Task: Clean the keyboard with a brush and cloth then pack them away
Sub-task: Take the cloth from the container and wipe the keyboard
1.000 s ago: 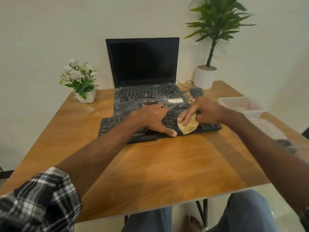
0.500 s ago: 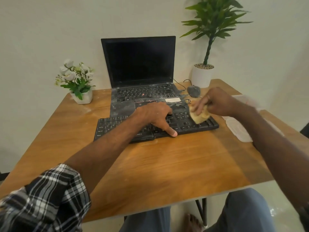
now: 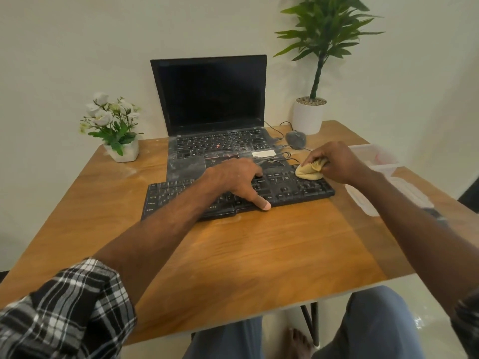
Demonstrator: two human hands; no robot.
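At the bottom of the frame are a checked sleeve [image 3: 64, 314] and the person's knees, and above them a wide bare part of the wooden surface [image 3: 259, 255]. In the middle of the frame the black keyboard [image 3: 290, 189] lies on this surface, a little slanted. The left hand [image 3: 238, 182] rests flat on its middle keys, fingers spread and thumb stretched down to the front edge; it holds nothing and seems only to keep the keyboard steady. To the right, the right hand [image 3: 334, 161] has its fingers curled around a bunched yellow cloth [image 3: 307, 172] and presses it on the far right corner of the keyboard.

I judge the step in hand is the wiping with the cloth. I cannot find the brush with certainty; some darker lines at the top of the cloth may be only folds.

The next move probably calls for drawing the cloth left along the key rows with light pressure, and the left hand must give way for this.

Behind the keyboard stands an open laptop [image 3: 212, 99], dusty, with a mouse [image 3: 295, 139] at its right. At the right edge of the frame are a clear box [image 3: 373, 154] and its lid [image 3: 388, 195], the likely place for packing.
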